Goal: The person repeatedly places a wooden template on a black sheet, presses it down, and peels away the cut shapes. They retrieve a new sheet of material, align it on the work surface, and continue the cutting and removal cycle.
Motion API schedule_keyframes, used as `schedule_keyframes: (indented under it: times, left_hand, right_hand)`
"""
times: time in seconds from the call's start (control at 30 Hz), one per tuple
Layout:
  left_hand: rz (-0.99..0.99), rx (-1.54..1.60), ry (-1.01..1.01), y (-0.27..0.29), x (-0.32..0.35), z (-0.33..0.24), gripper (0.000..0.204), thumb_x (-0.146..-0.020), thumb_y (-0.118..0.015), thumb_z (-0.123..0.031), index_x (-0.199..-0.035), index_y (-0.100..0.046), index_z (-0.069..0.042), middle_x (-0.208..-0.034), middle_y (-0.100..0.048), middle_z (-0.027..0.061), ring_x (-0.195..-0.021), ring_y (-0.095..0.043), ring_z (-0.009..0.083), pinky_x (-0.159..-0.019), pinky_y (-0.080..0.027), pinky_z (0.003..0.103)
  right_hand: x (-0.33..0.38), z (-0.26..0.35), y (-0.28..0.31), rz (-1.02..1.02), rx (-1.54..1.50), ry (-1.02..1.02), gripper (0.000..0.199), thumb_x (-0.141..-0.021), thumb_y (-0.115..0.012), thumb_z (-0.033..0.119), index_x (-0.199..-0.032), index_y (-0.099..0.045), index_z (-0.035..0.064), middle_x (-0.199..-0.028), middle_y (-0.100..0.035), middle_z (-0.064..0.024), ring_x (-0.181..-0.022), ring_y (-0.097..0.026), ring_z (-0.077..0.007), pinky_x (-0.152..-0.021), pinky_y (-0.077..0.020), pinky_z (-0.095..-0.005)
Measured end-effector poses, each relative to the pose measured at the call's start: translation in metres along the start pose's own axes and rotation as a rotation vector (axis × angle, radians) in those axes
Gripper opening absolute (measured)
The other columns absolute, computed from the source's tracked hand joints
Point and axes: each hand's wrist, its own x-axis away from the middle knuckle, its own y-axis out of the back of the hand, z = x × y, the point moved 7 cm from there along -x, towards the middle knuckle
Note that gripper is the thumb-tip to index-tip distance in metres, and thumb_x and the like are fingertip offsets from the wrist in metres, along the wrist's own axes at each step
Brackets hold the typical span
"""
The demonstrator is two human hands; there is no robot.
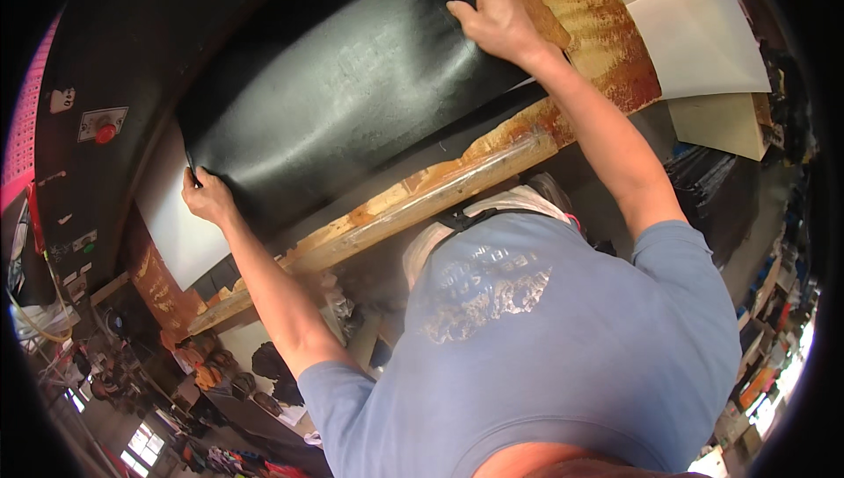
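A broad, glossy black sheet (343,83), like leather or synthetic leather, lies across the worktop in front of me. Its left edge is pinched near the lower corner by my left hand (211,199), thumb and forefinger closed on it. At the far right end, my right hand (503,21) rests with its thumb and forefinger stretched apart, touching the sheet's edge. Beneath the sheet's left end a white board (185,232) shows. Beside my right hand lies a ragged-edged brown piece (538,5) on the worn, yellow-brown work surface (607,21).
A wooden rail (422,197) runs along the worktop's front edge, close to my waist. A dark machine body with a red button (105,133) and a green button (88,248) stands at the left. White sheets (699,34) lie at the far right, above a pale box (716,125).
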Motion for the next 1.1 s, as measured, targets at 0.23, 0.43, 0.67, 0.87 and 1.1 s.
schedule_keyframes:
  times: [0.23,0.43,0.67,0.87,1.1]
  left_hand:
    - [-0.014,-0.156,-0.046,-0.032,-0.054,-0.016,0.035,-0.091,-0.065,-0.021,-0.113,-0.076,0.003,-0.112,-0.073,0.0284,-0.108,-0.07,0.0411,-0.097,-0.055,0.047]
    - [-0.052,-0.279,-0.113,-0.044,-0.011,-0.029,0.052,-0.095,-0.071,-0.039,-0.129,-0.071,0.001,-0.139,-0.059,0.0322,-0.129,-0.058,0.0457,-0.111,-0.045,0.053]
    - [0.431,0.251,-0.627,-0.035,0.116,-0.215,0.068,-0.087,-0.083,-0.044,-0.14,-0.065,-0.006,-0.154,-0.051,0.0269,-0.146,-0.042,0.0481,-0.119,-0.029,0.065]
    - [0.567,0.32,-0.971,-0.056,0.196,-0.354,0.063,-0.089,-0.082,-0.043,-0.137,-0.066,-0.005,-0.152,-0.057,0.0174,-0.146,-0.045,0.047,-0.119,-0.032,0.069]
    - [0.617,0.661,-0.829,-0.06,0.192,-0.327,0.039,-0.097,-0.076,-0.024,-0.129,-0.069,-0.003,-0.148,-0.061,0.0183,-0.143,-0.051,0.0438,-0.123,-0.033,0.061]
  right_hand:
    - [-0.037,0.027,-0.038,0.069,0.264,0.146,0.046,-0.097,-0.064,0.01,-0.141,-0.06,-0.0018,-0.091,-0.074,-0.0276,-0.089,-0.073,-0.0466,-0.086,-0.0588,-0.0519]
    - [0.001,0.025,0.022,0.042,0.091,0.416,0.057,-0.096,-0.073,0.025,-0.147,-0.058,0.0025,-0.134,-0.065,-0.0275,-0.127,-0.063,-0.0426,-0.108,-0.0521,-0.0494]
    - [0.004,-0.05,0.046,0.265,0.277,0.149,0.108,-0.072,-0.089,0.047,-0.162,-0.041,0.0099,-0.166,-0.033,-0.025,-0.151,-0.037,-0.0437,-0.125,-0.0352,-0.0499]
    - [0.005,-0.058,0.045,0.18,0.168,0.057,0.096,-0.075,-0.088,0.038,-0.156,-0.049,0.0068,-0.157,-0.048,-0.0227,-0.142,-0.051,-0.0371,-0.119,-0.0443,-0.0469]
    - [0.0,-0.033,0.064,0.18,-0.066,0.108,0.082,-0.078,-0.083,0.026,-0.153,-0.055,0.0067,-0.153,-0.057,-0.0185,-0.139,-0.057,-0.0311,-0.119,-0.0445,-0.0427]
